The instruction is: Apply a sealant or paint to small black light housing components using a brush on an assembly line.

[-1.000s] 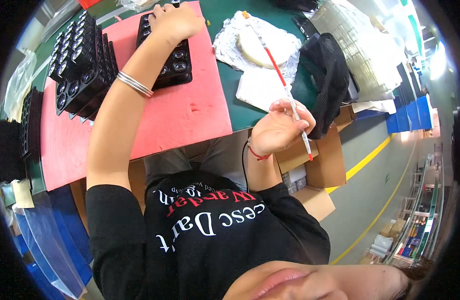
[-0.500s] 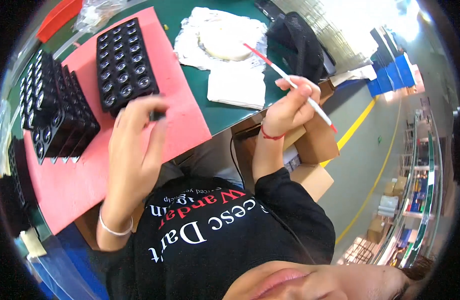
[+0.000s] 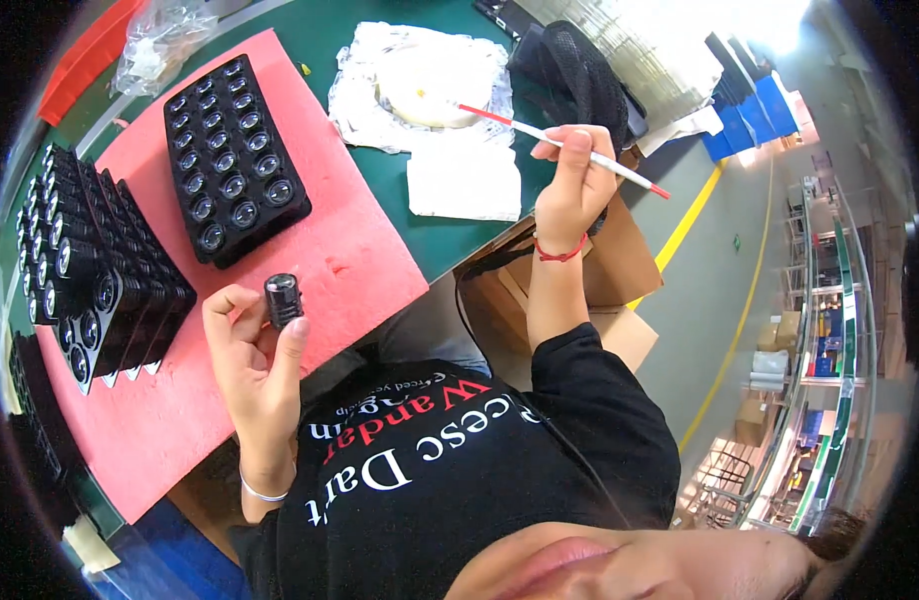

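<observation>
One small black cylinder [image 3: 283, 299] sits near centre. One flat black tray [image 3: 235, 160] of lenses lies at eleven o'clock, and one stack of similar trays [image 3: 95, 280] at nine. One thin white stick [image 3: 565, 148] with red ends sits at one o'clock.

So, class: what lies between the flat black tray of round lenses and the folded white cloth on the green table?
In the head view, between the black tray and the white cloth: pink mat, then bare green table.
</observation>
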Tool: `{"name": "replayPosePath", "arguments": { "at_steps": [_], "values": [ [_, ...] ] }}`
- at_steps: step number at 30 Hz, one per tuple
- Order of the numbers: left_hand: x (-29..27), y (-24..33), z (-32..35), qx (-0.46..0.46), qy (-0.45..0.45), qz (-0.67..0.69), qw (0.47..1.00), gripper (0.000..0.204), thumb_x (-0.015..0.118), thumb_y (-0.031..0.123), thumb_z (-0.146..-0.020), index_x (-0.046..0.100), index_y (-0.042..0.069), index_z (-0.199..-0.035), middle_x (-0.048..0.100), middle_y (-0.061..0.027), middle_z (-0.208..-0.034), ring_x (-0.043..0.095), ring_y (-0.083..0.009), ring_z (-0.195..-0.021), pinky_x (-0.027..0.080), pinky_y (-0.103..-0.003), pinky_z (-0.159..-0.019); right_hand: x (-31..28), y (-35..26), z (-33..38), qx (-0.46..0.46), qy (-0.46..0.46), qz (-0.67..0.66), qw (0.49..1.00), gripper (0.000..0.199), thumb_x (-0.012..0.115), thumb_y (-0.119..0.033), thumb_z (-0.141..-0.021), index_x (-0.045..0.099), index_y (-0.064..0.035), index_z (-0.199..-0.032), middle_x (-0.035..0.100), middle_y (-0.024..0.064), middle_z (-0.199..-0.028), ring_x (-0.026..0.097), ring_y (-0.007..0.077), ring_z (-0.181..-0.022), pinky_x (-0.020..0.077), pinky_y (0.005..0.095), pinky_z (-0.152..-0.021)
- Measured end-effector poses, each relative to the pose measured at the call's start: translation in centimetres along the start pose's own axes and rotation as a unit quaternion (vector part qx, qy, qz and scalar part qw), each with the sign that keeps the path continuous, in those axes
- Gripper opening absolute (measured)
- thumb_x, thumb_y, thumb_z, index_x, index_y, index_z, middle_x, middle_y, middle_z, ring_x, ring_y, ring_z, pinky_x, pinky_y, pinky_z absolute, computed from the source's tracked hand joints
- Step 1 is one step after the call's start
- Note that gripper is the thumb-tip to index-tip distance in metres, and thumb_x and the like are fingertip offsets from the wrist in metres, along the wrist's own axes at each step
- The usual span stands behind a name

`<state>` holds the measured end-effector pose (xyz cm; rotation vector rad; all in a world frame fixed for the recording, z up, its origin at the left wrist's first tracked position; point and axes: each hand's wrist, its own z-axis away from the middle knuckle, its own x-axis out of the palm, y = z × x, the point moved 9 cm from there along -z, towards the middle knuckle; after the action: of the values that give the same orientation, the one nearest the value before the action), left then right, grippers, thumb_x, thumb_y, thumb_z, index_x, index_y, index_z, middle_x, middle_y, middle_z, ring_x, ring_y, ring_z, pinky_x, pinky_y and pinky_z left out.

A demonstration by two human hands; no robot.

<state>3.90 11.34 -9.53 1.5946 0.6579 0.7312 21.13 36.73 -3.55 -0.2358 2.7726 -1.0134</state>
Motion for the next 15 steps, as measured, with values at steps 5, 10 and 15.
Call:
{"name": "replayPosePath", "arguments": {
  "at_steps": [5, 10, 15],
  "values": [
    [-0.3, 0.3, -0.4, -0.03, -0.016, 0.007, 0.999, 0.031, 0.052, 0.003, -0.08, 0.039, 0.0, -0.108, 0.053, -0.0127, -0.105, 0.052, -0.0122, -0.088, 0.039, -0.023, -0.08, -1.8, 2.2, -0.5, 0.057, 0.124, -0.114, 0.984, 0.029, 0.039, -0.023, -0.089, 0.049, -0.002, -0.073, 0.049, 0.0031, -0.059, 0.049, 0.0095, -0.052, 0.038, 0.0205, -0.049],
    [-0.3, 0.1, -0.6, -0.026, -0.04, 0.051, 0.998, 0.032, 0.049, 0.011, -0.084, 0.039, -0.003, -0.11, 0.052, -0.0151, -0.107, 0.052, -0.0132, -0.092, 0.038, -0.025, -0.084, 0.0, 0.5, -0.5, 0.012, 0.056, -0.026, 0.998, 0.029, 0.038, -0.023, -0.089, 0.049, -0.0012, -0.075, 0.05, 0.007, -0.068, 0.047, 0.012, -0.054, 0.0375, 0.0208, -0.051],
    [-0.4, 0.0, -0.6, -0.023, -0.045, 0.062, 0.997, 0.034, 0.048, 0.017, -0.085, 0.039, -0.003, -0.11, 0.053, -0.0155, -0.106, 0.053, -0.0136, -0.091, 0.04, -0.024, -0.08, -1.3, 1.4, -0.7, 0.05, 0.099, -0.109, 0.988, 0.028, 0.04, -0.024, -0.089, 0.048, -0.0029, -0.072, 0.049, 0.006, -0.066, 0.045, 0.0116, -0.053, 0.0359, 0.0221, -0.05]
  ]
}}
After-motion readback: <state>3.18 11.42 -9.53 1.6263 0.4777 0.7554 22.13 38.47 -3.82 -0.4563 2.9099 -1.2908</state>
